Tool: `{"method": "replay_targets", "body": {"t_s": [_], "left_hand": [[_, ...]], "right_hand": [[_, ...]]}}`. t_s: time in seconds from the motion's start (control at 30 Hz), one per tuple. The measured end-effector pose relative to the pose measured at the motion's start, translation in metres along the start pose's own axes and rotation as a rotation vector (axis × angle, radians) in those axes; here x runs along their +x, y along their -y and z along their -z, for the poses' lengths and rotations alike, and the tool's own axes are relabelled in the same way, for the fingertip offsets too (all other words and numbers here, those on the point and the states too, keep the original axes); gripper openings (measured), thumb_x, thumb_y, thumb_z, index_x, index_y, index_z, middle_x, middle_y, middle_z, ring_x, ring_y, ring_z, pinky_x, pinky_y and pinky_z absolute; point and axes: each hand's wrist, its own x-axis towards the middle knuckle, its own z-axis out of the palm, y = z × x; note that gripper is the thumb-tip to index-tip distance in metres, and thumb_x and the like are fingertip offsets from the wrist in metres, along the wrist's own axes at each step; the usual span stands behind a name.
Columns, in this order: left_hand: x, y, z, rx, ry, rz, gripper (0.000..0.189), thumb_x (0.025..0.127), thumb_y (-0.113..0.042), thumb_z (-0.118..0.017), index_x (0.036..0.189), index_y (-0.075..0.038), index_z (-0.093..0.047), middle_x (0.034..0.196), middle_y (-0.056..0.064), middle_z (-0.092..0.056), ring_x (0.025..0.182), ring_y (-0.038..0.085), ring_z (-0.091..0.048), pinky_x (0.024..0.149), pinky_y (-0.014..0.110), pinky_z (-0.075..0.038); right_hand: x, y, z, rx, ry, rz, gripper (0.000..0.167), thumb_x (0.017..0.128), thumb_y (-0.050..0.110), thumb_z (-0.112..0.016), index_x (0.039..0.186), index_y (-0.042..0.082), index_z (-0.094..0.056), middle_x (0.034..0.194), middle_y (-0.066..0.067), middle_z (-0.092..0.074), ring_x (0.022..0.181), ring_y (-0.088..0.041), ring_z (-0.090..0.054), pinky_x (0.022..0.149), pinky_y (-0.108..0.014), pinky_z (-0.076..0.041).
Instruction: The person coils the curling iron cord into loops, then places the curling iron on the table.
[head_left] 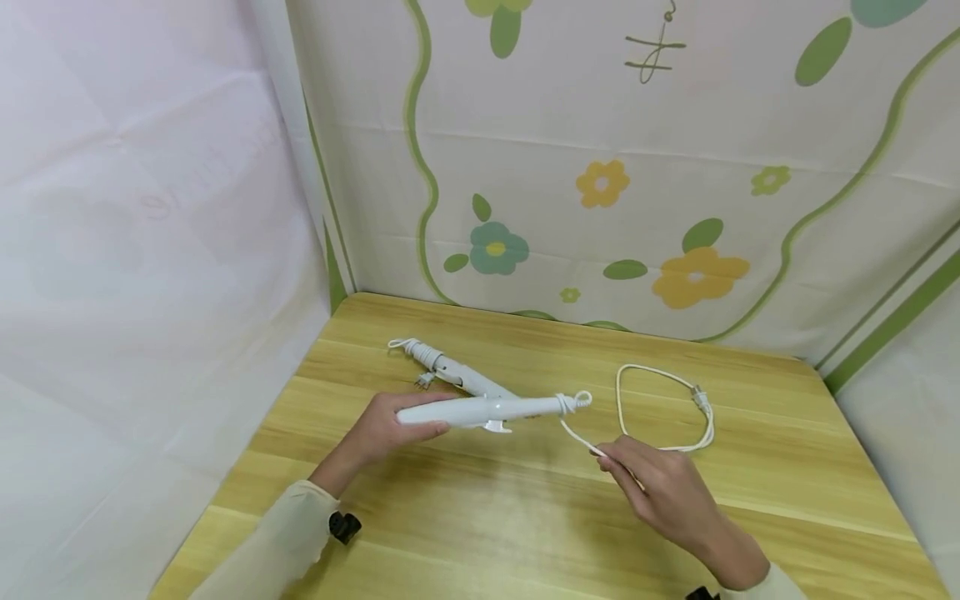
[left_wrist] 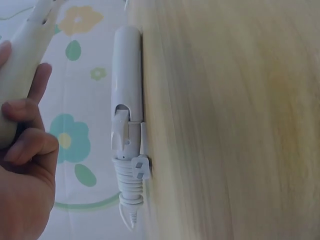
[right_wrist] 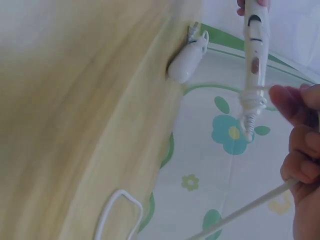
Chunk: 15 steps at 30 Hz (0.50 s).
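Right hand (head_left: 670, 490) is pinching the cord (right_wrist: 247, 209) between closed fingertips; left hand (head_left: 377, 435), fingers curled, is holding the white appliance (head_left: 457, 411) over the table (head_left: 457, 525); slackening could be loosening the wraps (head_left: 567, 405), overpulling could be knocking the second appliance (head_left: 468, 377) lying behind

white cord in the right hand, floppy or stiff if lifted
The white cord is probably floppy: part of it lies in a loose loop on the table. It may be slightly springy, as it bends in rounded curves. Its plug, visibly thicker, would likely dangle and swing.
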Motion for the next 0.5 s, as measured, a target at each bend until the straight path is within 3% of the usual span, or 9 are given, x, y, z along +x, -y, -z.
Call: {"method": "replay_targets", "body": {"t_s": [0.1,0.27,0.4,0.5], "left_hand": [[-0.002,-0.001,-0.002,0.011,0.069,-0.008,0.043,0.092,-0.032,-0.09,0.134,-0.026,-0.08,0.128,0.004,-0.08,0.098,0.02,-0.071,0.078,0.033,-0.061],[-0.006,-0.001,-0.003,0.017,0.205,-0.047,0.043,0.093,-0.031,-0.09,0.134,-0.026,-0.08,0.133,-0.002,-0.079,0.105,0.014,-0.073,0.084,0.031,-0.061],[-0.006,0.0,-0.003,-0.006,0.289,-0.09,0.041,0.095,-0.026,-0.087,0.134,-0.021,-0.08,0.135,0.004,-0.078,0.102,0.014,-0.072,0.083,0.031,-0.06],[-0.007,0.003,-0.002,-0.07,0.317,-0.098,0.04,0.096,-0.02,-0.086,0.135,-0.016,-0.079,0.136,0.01,-0.077,0.101,0.015,-0.071,0.082,0.032,-0.06]], "right_hand": [[0.011,-0.004,0.001,0.024,-0.036,0.06,0.036,0.117,0.028,-0.053,0.098,0.008,-0.076,0.083,0.009,-0.066,0.061,0.009,-0.037,0.053,-0.005,-0.031],[0.023,-0.013,-0.001,0.082,-0.016,0.078,0.034,0.117,0.027,-0.052,0.106,0.007,-0.077,0.089,0.005,-0.071,0.062,0.007,-0.04,0.054,-0.006,-0.033],[0.027,-0.022,-0.006,0.129,0.033,0.063,0.031,0.117,0.027,-0.052,0.11,0.009,-0.077,0.089,0.008,-0.07,0.065,0.006,-0.044,0.057,-0.008,-0.038],[0.023,-0.03,-0.011,0.143,0.07,0.025,0.03,0.117,0.027,-0.052,0.11,0.012,-0.077,0.087,0.01,-0.067,0.067,0.004,-0.047,0.059,-0.009,-0.041]]}}
